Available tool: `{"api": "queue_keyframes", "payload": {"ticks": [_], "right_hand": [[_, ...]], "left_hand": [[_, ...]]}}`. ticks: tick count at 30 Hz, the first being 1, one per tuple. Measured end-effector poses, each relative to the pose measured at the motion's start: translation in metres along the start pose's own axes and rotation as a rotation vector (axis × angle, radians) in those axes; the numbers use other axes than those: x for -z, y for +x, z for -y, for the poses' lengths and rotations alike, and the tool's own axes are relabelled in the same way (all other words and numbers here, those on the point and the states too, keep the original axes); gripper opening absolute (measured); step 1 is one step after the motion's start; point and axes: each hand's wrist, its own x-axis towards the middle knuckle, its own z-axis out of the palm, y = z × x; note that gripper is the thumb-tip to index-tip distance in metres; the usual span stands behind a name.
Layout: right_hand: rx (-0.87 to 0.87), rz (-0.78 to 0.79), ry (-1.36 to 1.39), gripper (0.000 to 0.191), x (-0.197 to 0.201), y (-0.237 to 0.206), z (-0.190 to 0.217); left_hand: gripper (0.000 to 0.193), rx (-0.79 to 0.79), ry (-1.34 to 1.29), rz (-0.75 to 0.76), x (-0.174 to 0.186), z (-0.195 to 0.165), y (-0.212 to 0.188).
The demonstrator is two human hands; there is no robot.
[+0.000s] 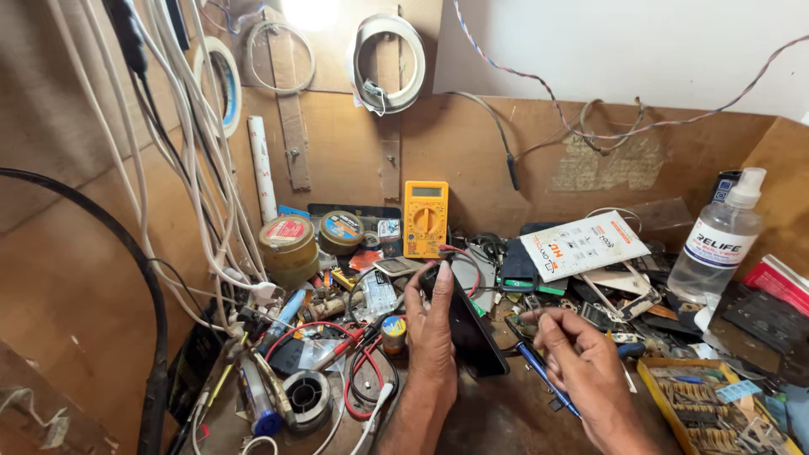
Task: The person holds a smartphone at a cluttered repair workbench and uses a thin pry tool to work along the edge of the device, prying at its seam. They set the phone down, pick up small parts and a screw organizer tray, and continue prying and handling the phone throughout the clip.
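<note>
Two hands busy: left hand (432,333) grip holds black phone (472,324) on edge; right hand (581,366) grip pinches blue-handled tool (543,381) beside it.

The left hand (434,333) hides the black phone's (472,333) near edge (forearms cut off below).

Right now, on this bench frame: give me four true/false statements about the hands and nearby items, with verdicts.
1. The left hand holds a black phone on edge. True.
2. The right hand is empty. False: it holds a blue-handled tool.
3. A yellow multimeter leans against the back board. True.
4. The clear spray bottle lies flat at far left. False: it stands upright at right.
</note>
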Motion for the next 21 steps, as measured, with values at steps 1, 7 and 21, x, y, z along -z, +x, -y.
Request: {"api": "queue_keyframes", "payload": {"ticks": [1, 7, 21], "right_hand": [[0.01, -0.012, -0.007, 0.028, 0.0, -0.001, -0.002], [0.238, -0.081, -0.337, 0.024, -0.021, -0.005, 0.004], [0.096, -0.034, -0.433, 0.024, -0.049, -0.023, 0.067]], "left_hand": [[0.052, -0.012, 0.0, 0.0, 0.0, 0.0, 0.0], [0.046, -0.045, 0.003, -0.065, 0.006, 0.002, 0.005], [0.022, -0.003, -0.059, -0.058, 0.016, 0.01, 0.014]]}}
